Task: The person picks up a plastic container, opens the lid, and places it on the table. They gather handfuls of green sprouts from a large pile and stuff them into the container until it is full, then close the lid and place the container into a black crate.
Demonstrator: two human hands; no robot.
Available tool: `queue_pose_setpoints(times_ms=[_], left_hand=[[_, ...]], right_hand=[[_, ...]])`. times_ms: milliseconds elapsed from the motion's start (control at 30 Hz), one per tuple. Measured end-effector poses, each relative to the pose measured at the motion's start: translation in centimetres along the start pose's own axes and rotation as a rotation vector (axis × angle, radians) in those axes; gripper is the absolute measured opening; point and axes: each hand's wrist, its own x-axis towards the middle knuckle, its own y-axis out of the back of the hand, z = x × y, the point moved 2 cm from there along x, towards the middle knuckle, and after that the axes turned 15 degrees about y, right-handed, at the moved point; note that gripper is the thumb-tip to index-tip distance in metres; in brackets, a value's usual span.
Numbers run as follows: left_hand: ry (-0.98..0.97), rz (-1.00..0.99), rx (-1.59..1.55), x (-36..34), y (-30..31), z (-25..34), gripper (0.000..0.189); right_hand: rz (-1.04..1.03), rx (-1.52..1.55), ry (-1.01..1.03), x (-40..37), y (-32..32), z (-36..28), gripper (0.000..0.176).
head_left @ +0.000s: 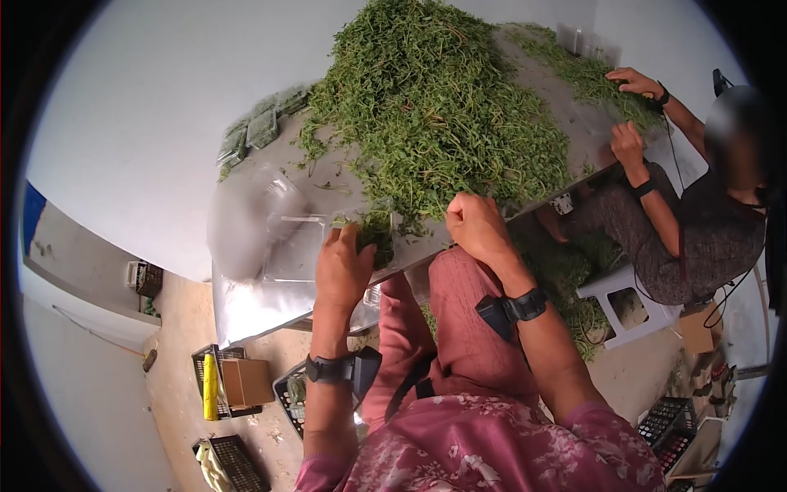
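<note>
My left hand (343,266) is curled over leafy green sprigs (379,238) in a clear plastic clamshell box (295,256), its thumb apart on the right. The box's lid lies folded open to the left. My right hand (478,230) is closed, knuckles up, at the near edge of a big heap of the same greens (443,115). Whatever its fingers hold is hidden. The heap covers the middle of a metal-topped table (246,310).
Filled clear boxes (262,129) stand at the table's left edge, near blurred clear plastic (246,217). Across the right side sits another person (697,238), both hands by more greens (586,78). Crates (234,463), a cardboard box (246,383) and a white stool (627,307) are below.
</note>
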Motion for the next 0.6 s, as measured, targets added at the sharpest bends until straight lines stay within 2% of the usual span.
queue_pose_setpoints(times_ms=[167,267,333,500,600], left_hand=[[-0.008,0.128,-0.051,-0.7,2.9,-0.2,0.032],[0.014,0.2,-0.102,-0.7,3.8,-0.8,0.026],[0.021,0.211,-0.116,-0.5,3.7,-1.3,0.025],[0.062,0.114,-0.138,-0.4,2.4,-1.2,0.023],[0.061,0.038,-0.142,0.1,1.3,-0.2,0.021]], right_hand=[[0.067,0.371,-0.041,2.2,1.2,-4.8,0.009],[0.004,0.46,-0.007,3.5,-0.5,-6.8,0.011],[-0.037,0.406,0.06,3.6,-2.0,-7.7,0.009],[0.097,0.378,0.044,3.0,-2.5,-6.1,0.011],[0.106,0.407,-0.067,2.1,-2.2,-4.6,0.012]])
